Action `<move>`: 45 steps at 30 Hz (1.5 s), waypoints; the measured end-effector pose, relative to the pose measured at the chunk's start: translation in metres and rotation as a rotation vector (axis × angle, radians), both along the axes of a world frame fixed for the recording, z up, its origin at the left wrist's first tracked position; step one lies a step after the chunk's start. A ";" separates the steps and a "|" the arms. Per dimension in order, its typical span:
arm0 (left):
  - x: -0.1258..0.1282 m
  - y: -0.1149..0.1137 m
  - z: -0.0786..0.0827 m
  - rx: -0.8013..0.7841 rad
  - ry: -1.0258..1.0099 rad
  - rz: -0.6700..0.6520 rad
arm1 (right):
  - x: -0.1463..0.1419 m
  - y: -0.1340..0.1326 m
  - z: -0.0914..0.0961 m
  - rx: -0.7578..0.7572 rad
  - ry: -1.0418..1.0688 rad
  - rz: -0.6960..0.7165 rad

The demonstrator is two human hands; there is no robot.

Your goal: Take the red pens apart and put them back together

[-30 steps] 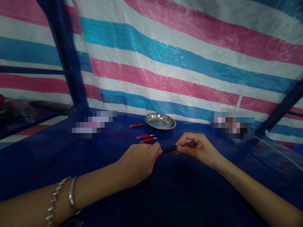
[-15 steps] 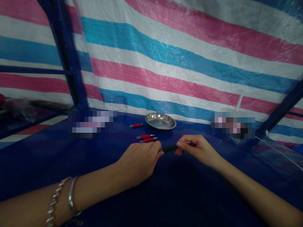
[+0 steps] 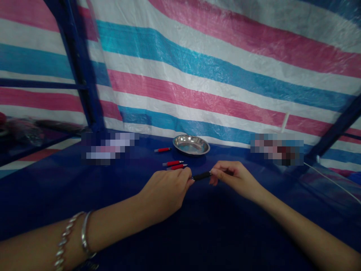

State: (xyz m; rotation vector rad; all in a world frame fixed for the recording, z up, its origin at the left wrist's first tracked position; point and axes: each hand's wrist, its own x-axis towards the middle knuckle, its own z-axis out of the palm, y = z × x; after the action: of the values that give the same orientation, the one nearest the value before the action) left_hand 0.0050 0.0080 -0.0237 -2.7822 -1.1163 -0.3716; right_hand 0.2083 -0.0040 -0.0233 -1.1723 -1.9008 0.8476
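Between my two hands a black pen [image 3: 201, 176] is held nearly level above the table. My left hand [image 3: 169, 192] is closed round its left end, with that end hidden inside the fingers. At the other end, my right hand [image 3: 234, 175] pinches the pen's tip between thumb and fingertips. Just beyond my left hand lie two red pens side by side, the farther red pen [image 3: 173, 163] and the nearer red pen [image 3: 177, 166], the latter partly covered by my knuckles. Another red pen [image 3: 163, 149] rests farther back, left of a shallow metal dish [image 3: 191, 145].
The blue table [image 3: 135, 241] runs back to a striped plastic sheet [image 3: 197, 64]. Blurred-out items sit at the back left [image 3: 109, 148] and back right [image 3: 278, 149]. Dark blue frame posts [image 3: 76, 64] stand at the sides, and a thin pale cord [image 3: 332, 182] crosses the right.
Slightly more of the pen's right end shows at my right fingertips. Both hands are otherwise almost where they were; the red pens and dish are unmoved.
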 end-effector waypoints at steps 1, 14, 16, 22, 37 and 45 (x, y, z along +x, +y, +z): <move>0.000 0.000 0.000 -0.001 -0.001 -0.001 | 0.000 0.000 0.000 0.003 -0.016 0.002; 0.001 0.000 0.002 -0.014 -0.001 0.007 | 0.000 0.000 0.000 0.079 -0.108 -0.047; 0.001 0.000 0.001 -0.010 0.000 0.014 | 0.001 0.000 -0.001 0.069 -0.092 -0.068; 0.001 0.000 0.001 -0.004 -0.001 0.005 | 0.001 0.000 0.001 0.142 -0.174 -0.032; -0.002 0.006 0.007 0.154 0.053 0.033 | 0.001 0.001 -0.002 0.143 -0.123 -0.108; -0.016 0.028 0.012 0.284 0.189 0.242 | 0.008 0.004 -0.005 0.272 -0.350 -0.198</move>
State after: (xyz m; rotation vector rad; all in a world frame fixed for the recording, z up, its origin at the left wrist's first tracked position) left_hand -0.0107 0.0361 -0.0113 -2.3506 -1.2283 -0.2150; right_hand 0.2163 0.0004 -0.0288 -1.3736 -2.0526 0.2772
